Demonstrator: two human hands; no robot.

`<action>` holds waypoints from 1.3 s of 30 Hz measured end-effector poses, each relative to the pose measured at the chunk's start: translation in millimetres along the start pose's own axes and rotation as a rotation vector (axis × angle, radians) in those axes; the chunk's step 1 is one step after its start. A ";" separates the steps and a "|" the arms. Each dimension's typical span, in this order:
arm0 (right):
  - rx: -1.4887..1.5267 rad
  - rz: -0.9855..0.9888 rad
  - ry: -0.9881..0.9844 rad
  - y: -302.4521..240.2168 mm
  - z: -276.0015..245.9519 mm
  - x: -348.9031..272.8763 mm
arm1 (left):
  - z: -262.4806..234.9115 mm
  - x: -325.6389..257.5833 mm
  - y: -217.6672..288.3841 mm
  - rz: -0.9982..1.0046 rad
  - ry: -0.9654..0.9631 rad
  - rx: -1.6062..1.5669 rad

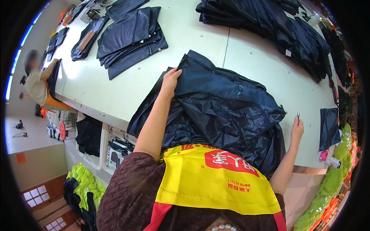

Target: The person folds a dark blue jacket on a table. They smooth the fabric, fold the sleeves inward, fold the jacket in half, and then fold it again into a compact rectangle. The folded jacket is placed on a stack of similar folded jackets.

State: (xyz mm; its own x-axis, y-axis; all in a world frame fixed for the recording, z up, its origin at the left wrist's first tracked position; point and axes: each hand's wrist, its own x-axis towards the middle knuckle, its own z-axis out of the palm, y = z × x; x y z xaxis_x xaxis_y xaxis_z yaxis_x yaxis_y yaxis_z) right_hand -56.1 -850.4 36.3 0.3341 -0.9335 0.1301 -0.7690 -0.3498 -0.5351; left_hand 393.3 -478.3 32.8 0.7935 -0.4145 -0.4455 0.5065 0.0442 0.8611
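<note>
A crumpled dark navy garment point(223, 107) of shiny fabric lies on the pale worktable point(115, 77) right in front of me. My left hand point(169, 79) reaches over it and grips its far left edge. My right hand point(296, 127) rests near the table's right part, beside the garment, pinching a small dark tool, apparently thread snips point(298, 115). I wear a yellow and red apron point(216, 177) over a brown top.
Stacks of folded navy pieces point(131, 34) lie at the far left, and a large dark pile point(277, 27) at the far right. A small navy piece point(329, 127) hangs off the right edge. Another person point(38, 82) works at the table's left end. Neon-yellow fabric point(86, 184) sits below.
</note>
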 end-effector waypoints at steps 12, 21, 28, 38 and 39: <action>0.248 -0.305 0.030 -141.0 -1.1 -130.3 | -10.5 -80.3 16.3 0.039 0.013 0.461; -0.266 -0.411 -0.326 -120.3 63.7 -185.3 | -31.4 -59.2 -23.6 0.688 0.468 0.876; 0.627 0.171 0.111 -144.4 46.9 -148.6 | 49.5 -145.1 -46.4 1.052 -0.547 1.135; 1.005 0.339 -0.069 -106.1 58.5 -111.8 | 75.6 -146.5 -85.2 1.331 -1.057 1.205; 1.197 0.308 -0.111 -111.8 55.2 -109.1 | 78.3 -145.0 -87.2 1.273 -1.100 1.187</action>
State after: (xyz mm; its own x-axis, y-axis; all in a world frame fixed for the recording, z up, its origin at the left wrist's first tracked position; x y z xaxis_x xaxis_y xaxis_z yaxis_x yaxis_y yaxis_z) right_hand 23.5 -705.1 35.9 0.3170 -0.9320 -0.1757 0.1383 0.2287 -0.9636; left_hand 207.6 -493.2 41.4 -0.2735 -0.9086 0.3157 -0.8257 0.3901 0.4076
